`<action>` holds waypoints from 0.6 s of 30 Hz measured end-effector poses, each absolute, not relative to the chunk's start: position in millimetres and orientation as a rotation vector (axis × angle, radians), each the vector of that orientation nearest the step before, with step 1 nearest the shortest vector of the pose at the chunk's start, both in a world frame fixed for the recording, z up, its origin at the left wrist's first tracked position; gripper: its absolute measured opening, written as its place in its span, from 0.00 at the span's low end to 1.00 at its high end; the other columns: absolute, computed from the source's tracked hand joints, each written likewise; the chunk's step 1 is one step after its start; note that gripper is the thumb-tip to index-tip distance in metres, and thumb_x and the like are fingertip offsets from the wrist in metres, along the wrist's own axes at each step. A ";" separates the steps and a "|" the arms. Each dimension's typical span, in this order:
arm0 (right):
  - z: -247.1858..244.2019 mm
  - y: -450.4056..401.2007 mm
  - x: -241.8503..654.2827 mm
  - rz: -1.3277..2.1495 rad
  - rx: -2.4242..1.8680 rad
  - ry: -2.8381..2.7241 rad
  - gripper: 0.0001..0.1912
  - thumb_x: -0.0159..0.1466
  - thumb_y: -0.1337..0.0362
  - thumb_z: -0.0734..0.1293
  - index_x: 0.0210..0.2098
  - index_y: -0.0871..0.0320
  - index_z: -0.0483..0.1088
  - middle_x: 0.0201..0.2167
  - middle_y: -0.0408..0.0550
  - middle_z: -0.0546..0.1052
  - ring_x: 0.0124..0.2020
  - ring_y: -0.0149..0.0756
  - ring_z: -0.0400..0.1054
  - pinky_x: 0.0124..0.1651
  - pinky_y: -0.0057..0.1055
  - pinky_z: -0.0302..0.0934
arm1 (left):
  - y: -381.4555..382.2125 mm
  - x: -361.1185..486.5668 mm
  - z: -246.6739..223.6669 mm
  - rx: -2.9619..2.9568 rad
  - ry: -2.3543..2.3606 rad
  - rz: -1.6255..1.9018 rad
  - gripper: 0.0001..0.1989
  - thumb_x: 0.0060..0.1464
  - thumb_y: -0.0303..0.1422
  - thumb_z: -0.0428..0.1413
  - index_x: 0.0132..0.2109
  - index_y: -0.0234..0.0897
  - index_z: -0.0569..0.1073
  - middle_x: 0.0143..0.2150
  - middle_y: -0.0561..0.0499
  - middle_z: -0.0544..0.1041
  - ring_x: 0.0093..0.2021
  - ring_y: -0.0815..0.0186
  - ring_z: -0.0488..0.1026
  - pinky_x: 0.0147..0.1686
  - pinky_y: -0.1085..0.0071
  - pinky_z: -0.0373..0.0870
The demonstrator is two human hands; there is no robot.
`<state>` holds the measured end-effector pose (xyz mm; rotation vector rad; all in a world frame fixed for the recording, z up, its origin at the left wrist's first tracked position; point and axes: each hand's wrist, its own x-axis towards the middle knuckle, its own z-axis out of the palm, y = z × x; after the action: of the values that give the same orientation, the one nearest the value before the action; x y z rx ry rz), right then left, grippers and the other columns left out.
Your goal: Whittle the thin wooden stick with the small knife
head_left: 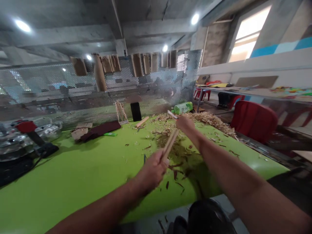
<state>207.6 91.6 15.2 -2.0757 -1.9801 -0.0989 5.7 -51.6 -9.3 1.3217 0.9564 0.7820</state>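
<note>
My left hand (154, 168) is closed around the lower end of a pale wooden stick (171, 141), which slants up and away over the table. Just past the stick's far end is my right hand (185, 124), closed in a fist. From that fist a narrow pale blade, apparently of a knife (172, 114), points up to the left; its handle is hidden in my fingers. Dark bark strips and light wood shavings (165, 130) lie on the green table (92, 172) beneath both hands.
A green plastic bottle (183, 108) lies at the back beside a heap of shavings (212, 121). Nearby are a black phone (136, 111), a wooden strip (142, 122) and brown sandpaper-like sheets (102, 130). A red-and-black tool (29, 130) stands left; a perforated metal screen (90, 104) borders the back.
</note>
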 end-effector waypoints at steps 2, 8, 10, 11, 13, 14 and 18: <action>15.7 100.3 225.3 -0.016 -2.163 -1.829 0.20 0.64 0.64 0.59 0.49 0.64 0.76 0.43 0.65 0.79 0.41 0.47 0.75 0.39 0.33 0.63 | -49.2 8.6 -11.1 1.277 0.918 0.780 0.24 0.61 0.40 0.52 0.61 0.39 0.60 0.23 0.61 0.61 0.15 0.77 0.51 0.13 0.80 0.50; 0.9 94.1 192.3 0.008 -1.990 -1.819 0.19 0.64 0.62 0.58 0.47 0.56 0.77 0.41 0.57 0.81 0.41 0.43 0.74 0.38 0.28 0.60 | -15.9 -13.9 -19.8 1.161 0.911 0.994 0.24 0.62 0.38 0.50 0.63 0.44 0.58 0.25 0.61 0.60 0.15 0.77 0.52 0.12 0.82 0.50; -2.2 81.6 174.0 -0.042 -1.909 -1.962 0.19 0.63 0.61 0.58 0.45 0.55 0.78 0.39 0.55 0.81 0.40 0.42 0.74 0.37 0.29 0.60 | -12.3 -17.5 -22.3 1.162 0.901 1.019 0.24 0.61 0.38 0.51 0.62 0.44 0.58 0.25 0.61 0.60 0.16 0.77 0.52 0.12 0.82 0.50; -3.2 74.8 166.4 -0.064 -1.870 -2.040 0.18 0.63 0.60 0.58 0.44 0.54 0.78 0.38 0.55 0.81 0.39 0.42 0.74 0.37 0.29 0.60 | -11.9 -17.4 -22.9 1.165 0.900 1.035 0.23 0.60 0.38 0.52 0.62 0.44 0.58 0.25 0.61 0.60 0.15 0.77 0.52 0.12 0.82 0.50; -4.4 62.3 154.5 -0.102 -1.805 -2.175 0.17 0.63 0.60 0.58 0.41 0.54 0.78 0.37 0.54 0.81 0.38 0.42 0.74 0.37 0.29 0.59 | -12.2 -15.2 -22.6 1.175 0.911 1.062 0.19 0.60 0.37 0.52 0.57 0.44 0.61 0.24 0.62 0.59 0.15 0.77 0.51 0.11 0.82 0.48; -4.8 57.2 149.8 -0.114 -1.786 -2.225 0.17 0.64 0.60 0.58 0.41 0.54 0.78 0.37 0.54 0.81 0.37 0.41 0.74 0.37 0.29 0.59 | -12.3 -13.8 -21.9 1.179 0.921 1.069 0.16 0.59 0.37 0.52 0.54 0.43 0.62 0.24 0.62 0.59 0.14 0.78 0.50 0.11 0.82 0.47; -5.4 46.3 137.6 -0.157 -1.737 -2.340 0.17 0.65 0.61 0.58 0.40 0.55 0.78 0.37 0.55 0.81 0.37 0.40 0.75 0.37 0.28 0.60 | -11.2 -10.7 -19.9 1.197 0.977 1.094 0.08 0.60 0.38 0.51 0.42 0.42 0.61 0.23 0.63 0.58 0.14 0.78 0.49 0.10 0.81 0.46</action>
<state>137.6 46.3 -5.4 -1.7373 -2.3398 -0.1568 -10.7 -11.2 -19.9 1.1972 0.9765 1.0938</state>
